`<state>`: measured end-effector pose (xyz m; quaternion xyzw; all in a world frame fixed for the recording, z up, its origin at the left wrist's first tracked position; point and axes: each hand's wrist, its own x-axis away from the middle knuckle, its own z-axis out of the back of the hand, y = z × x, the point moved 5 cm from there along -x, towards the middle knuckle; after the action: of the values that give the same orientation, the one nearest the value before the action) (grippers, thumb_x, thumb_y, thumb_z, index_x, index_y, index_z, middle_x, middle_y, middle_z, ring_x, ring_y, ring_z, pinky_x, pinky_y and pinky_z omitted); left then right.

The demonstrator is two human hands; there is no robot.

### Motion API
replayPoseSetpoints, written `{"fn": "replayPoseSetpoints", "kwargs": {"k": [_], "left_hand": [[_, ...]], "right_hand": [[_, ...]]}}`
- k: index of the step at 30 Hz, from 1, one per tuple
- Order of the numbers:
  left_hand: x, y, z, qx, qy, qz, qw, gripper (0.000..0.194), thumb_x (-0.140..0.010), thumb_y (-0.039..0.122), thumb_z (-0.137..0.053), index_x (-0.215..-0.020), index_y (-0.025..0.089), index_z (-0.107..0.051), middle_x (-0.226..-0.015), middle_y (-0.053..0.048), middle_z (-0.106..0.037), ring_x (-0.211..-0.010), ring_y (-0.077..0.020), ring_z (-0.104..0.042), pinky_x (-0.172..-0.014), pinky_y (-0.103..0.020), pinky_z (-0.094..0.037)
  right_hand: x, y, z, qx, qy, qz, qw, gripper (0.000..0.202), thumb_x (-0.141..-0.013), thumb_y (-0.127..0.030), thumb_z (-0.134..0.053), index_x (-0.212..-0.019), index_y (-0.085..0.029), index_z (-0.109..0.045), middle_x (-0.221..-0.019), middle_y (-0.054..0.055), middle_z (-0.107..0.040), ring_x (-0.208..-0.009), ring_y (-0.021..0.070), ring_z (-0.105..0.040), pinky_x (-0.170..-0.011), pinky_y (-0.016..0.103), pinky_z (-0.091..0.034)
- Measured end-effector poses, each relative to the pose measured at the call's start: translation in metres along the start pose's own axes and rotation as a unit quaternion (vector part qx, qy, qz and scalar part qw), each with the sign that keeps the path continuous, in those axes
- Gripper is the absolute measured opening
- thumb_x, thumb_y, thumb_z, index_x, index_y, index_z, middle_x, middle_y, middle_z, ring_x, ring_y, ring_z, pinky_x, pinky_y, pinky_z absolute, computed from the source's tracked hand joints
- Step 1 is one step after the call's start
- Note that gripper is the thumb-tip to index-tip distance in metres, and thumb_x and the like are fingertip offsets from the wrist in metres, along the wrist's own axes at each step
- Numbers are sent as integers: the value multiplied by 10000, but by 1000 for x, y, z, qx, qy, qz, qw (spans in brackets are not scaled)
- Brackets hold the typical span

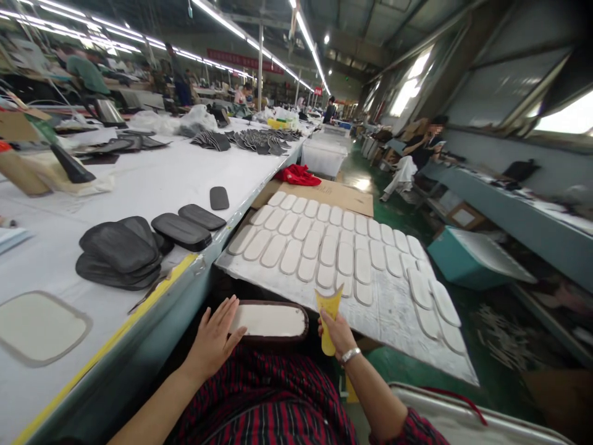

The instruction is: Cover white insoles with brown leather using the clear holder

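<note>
My left hand (215,335) lies with its fingers stretched out on the left end of a long rounded piece (269,319) with a white face and a dark brown rim, low in front of my body. My right hand (337,332) is closed around a yellow scraper (330,304), whose flared, notched end points up, away from me. The scraper is held just right of the long piece, apart from it. Beyond both hands, a grey-white board (384,318) carries rows of pale oval pads (328,250), some overlapping.
On the white table (185,173) at left lie stacked black rounded pieces (118,247) and a pale rounded panel (41,327). A red cloth (301,175) rests on cardboard (345,194) behind the board. A teal bin (467,259) stands at right; a seated person (419,151) is farther back.
</note>
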<state>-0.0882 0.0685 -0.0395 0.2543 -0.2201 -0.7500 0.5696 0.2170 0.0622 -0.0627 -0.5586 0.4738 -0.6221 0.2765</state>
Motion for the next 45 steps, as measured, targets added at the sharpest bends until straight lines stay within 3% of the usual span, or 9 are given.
{"fn": "replayPoseSetpoints", "kwargs": {"k": [4, 10, 21, 26, 32, 37, 40, 43, 45], "left_hand": [[-8, -8, -3, 161, 47, 105, 980, 657, -823, 539, -362, -1365, 194, -226, -1418, -66, -255, -1291, -224, -242, -1075, -412, -154], [-11, -31, -34, 500, -5, 281, 819, 593, -823, 577, -321, -1230, 170, -463, -1195, -85, -552, -1092, -233, -513, -936, -363, -399], [-9, -27, -8, 330, -43, 207, 920, 555, -815, 534, -370, -1254, 200, -432, -1290, -61, -466, -1211, -227, -389, -1041, -345, -241], [-7, 0, 6, 98, -64, 34, 993, 647, -766, 537, -463, -1318, 221, -347, -1424, -44, -236, -1316, -234, -159, -1078, -397, -41], [-16, 40, -4, 153, -57, -38, 986, 850, -516, 540, -707, -1252, 199, -454, -1393, -118, -274, -1311, -302, -146, -1043, -421, 108], [11, 70, 6, 381, -42, -1, 924, 739, -612, 440, -696, -1263, 210, -433, -1336, -105, -400, -1262, -292, -285, -1067, -413, -44], [32, 80, 10, 576, -32, 71, 813, 497, -740, 473, -565, -1143, 185, -526, -1120, -107, -582, -1048, -263, -522, -935, -385, -346], [48, 57, 24, 677, 39, 181, 712, 288, -771, 447, -536, -858, 180, -600, -763, -46, -644, -700, -187, -609, -696, -320, -458], [67, 18, 57, 650, 142, 241, 707, 252, -741, 436, -572, -780, 188, -584, -680, -15, -622, -635, -172, -593, -624, -300, -460]], "right_hand": [[-11, -1, -26, 52, -58, 11, 997, 304, -707, -455, -575, -798, -169, -530, -599, -27, -558, -496, 111, -527, -459, 228, -426], [-13, -6, -35, 135, -103, 54, 984, 302, -725, -426, -552, -873, -165, -584, -759, 21, -618, -721, 170, -558, -684, 291, -435], [-5, -16, -16, 119, -29, 73, 990, 320, -776, -506, -428, -778, -193, -496, -637, 3, -552, -504, 137, -500, -511, 280, -395], [16, -32, 19, 25, -9, 55, 998, 340, -735, -520, -510, -818, -194, -458, -658, -31, -541, -466, 95, -490, -442, 225, -378], [57, -51, -13, -36, -101, 32, 994, 283, -712, -447, -604, -755, -180, -520, -626, -26, -568, -474, 87, -496, -455, 209, -389], [92, -36, -86, 104, -210, 30, 972, 357, -737, -530, -529, -750, -176, -481, -596, -8, -570, -413, 108, -506, -398, 221, -370], [117, -18, -126, 184, -276, 44, 942, 337, -789, -531, -447, -770, -195, -461, -607, -1, -561, -423, 134, -526, -400, 245, -392], [130, -17, -157, 251, -415, 127, 865, 279, -833, -453, -410, -752, -207, -513, -655, 17, -574, -555, 156, -554, -539, 276, -443], [115, -28, -162, 296, -462, 191, 814, 252, -835, -394, -417, -719, -219, -557, -688, 19, -587, -640, 168, -549, -630, 289, -440]]}}
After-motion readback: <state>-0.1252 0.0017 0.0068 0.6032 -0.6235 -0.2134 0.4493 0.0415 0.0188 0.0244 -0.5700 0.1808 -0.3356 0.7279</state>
